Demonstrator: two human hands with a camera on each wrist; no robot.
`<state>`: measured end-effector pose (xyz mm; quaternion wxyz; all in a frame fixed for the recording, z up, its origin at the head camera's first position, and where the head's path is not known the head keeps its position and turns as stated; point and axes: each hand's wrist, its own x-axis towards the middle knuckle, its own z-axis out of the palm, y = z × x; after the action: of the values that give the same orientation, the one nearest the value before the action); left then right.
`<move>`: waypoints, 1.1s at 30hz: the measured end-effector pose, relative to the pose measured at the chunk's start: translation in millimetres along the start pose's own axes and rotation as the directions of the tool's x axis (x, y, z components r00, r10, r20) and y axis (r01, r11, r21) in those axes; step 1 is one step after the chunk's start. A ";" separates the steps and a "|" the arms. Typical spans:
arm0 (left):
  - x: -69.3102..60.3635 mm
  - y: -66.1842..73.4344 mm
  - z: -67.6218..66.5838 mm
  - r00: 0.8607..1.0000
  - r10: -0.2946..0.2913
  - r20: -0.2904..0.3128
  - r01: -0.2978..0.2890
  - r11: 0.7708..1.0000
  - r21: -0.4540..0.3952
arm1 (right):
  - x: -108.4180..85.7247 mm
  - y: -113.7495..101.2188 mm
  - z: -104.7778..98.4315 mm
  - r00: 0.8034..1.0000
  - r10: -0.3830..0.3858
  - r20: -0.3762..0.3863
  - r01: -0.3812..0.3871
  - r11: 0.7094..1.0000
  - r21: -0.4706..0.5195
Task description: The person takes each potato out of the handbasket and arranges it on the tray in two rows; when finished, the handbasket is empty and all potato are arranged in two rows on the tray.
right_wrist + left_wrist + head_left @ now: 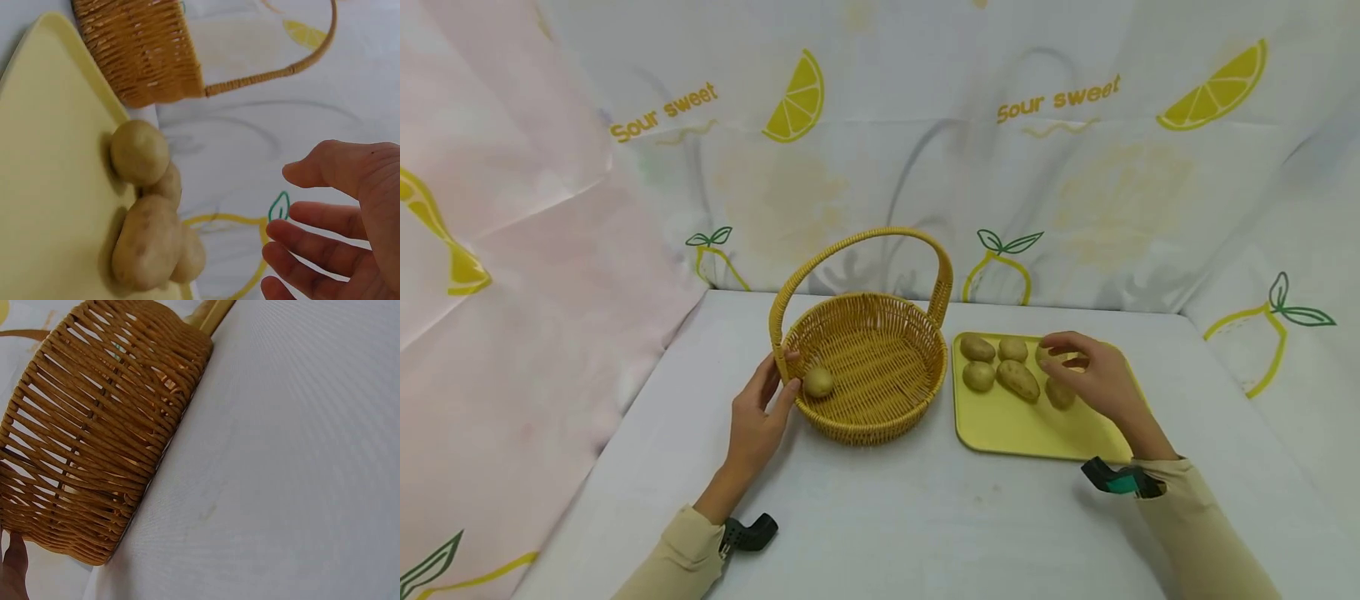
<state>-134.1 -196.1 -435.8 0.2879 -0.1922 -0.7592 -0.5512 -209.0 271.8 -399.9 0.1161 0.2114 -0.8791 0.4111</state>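
Note:
A round yellow-brown wicker basket (pixel 871 432) with a tall arched handle stands mid-table. My left hand (pixel 758 425) grips its left rim by the handle's foot, thumb on the near side; in the left wrist view only a bit of that hand shows beside the woven wall (pixel 94 431). One potato (pixel 818 382) lies inside the basket at the left. On the right, a yellow tray (pixel 1015 429) bears several potatoes (pixel 1018 380) along its far half. Above them hovers my right hand (pixel 1097 379), holding nothing, its fingers loosely bent and apart from the thumb in the right wrist view.
A white cloth covers the table (pixel 895 517). Behind it hangs a white backdrop (pixel 880 167) printed with lemons and lettering, and a pinkish-white sheet (pixel 535 358) closes the left side. The tray's left edge lies close to the basket's right side.

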 end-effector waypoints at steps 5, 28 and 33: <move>-0.4 -0.5 0.4 1.000 0.004 0.001 -0.004 1.000 -0.015 | 17.1 -23.1 9.9 0.998 -0.053 0.026 0.051 0.997 0.061; -0.1 1.5 -0.4 1.000 -0.019 0.007 0.019 1.000 0.002 | 80.8 -86.8 67.2 0.952 -0.233 0.201 0.183 0.954 0.239; -0.3 1.1 -0.1 1.000 -0.019 0.005 0.019 1.000 0.007 | 91.1 -97.0 78.1 0.935 -0.276 0.222 0.224 0.946 0.235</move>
<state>-133.1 -195.9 -435.2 0.2813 -0.1854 -0.7635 -0.5509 -246.5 130.8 -349.8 0.0325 0.3833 -0.8050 0.4517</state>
